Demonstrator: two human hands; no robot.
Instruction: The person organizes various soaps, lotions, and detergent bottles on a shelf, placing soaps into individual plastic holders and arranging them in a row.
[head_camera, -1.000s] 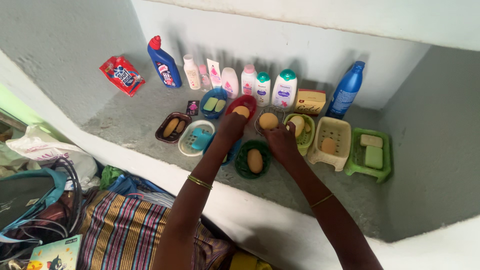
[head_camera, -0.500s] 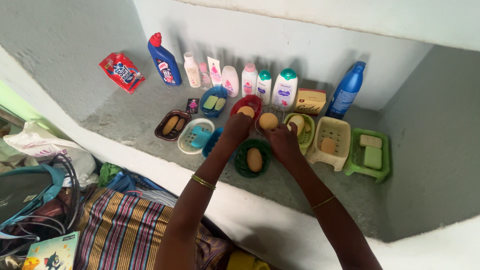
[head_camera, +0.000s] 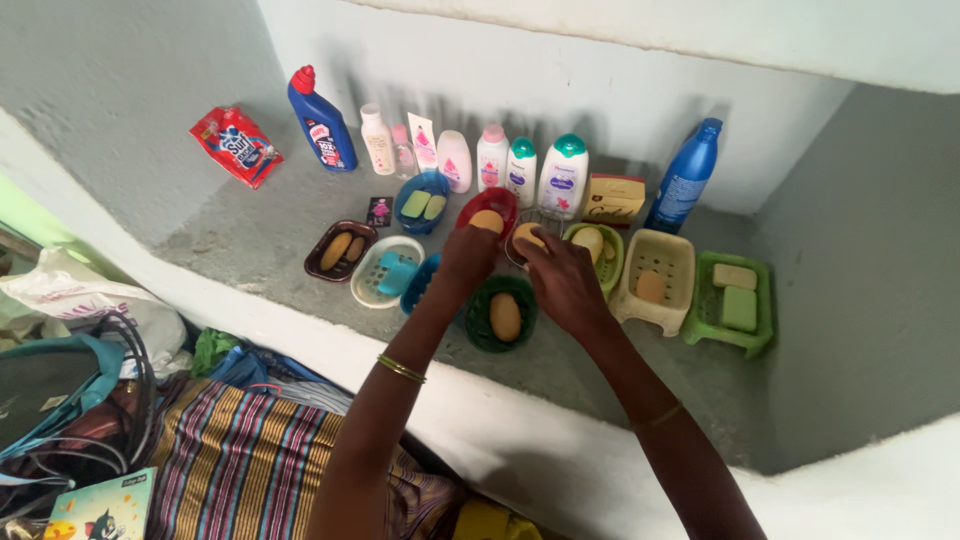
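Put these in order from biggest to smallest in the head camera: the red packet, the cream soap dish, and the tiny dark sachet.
1. Cream soap dish
2. Red packet, fairly close; it lies farther back, so unsure
3. Dark sachet, clearly smallest

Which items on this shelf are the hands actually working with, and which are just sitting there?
In hand:
left hand
right hand
round orange soap in the wire holder
red soap dish
dark green soap dish

Lying about:
blue cleaner bottle
red sachet
light green tray
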